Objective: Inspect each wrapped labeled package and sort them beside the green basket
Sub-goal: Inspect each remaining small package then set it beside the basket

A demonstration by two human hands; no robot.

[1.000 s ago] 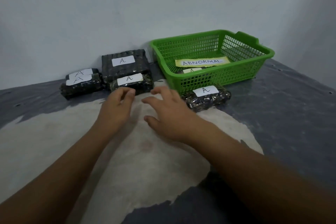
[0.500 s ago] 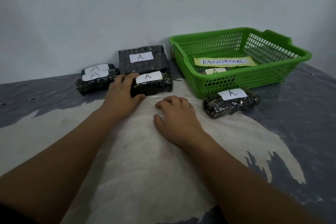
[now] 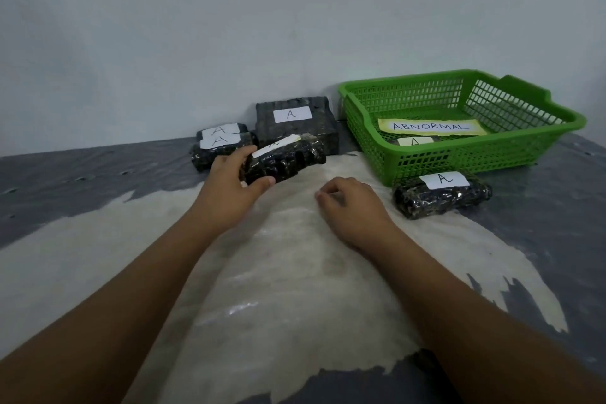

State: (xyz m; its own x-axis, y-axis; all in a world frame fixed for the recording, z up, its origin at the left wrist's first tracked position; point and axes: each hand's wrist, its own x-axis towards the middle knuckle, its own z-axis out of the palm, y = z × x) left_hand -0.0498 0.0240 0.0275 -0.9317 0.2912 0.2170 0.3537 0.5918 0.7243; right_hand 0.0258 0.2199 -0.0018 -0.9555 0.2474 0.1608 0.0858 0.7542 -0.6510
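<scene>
Hands: left hand (image 3: 234, 185) grips tilted package (image 3: 284, 159) (labelled A).

On the table (image 3: 557, 223) the basket (image 3: 459, 157) stands at the right against the wall, one package (image 3: 414, 141) inside it. Another package (image 3: 441, 195) lies just before it. Left of the basket a big package (image 3: 295, 125) sits behind a tilted one (image 3: 288, 161); a stacked pair (image 3: 219, 144) lies farther left.

Grey table (image 3: 557, 239), worn pale patch (image 3: 295, 272); plain wall (image 3: 229, 26) behind.
</scene>
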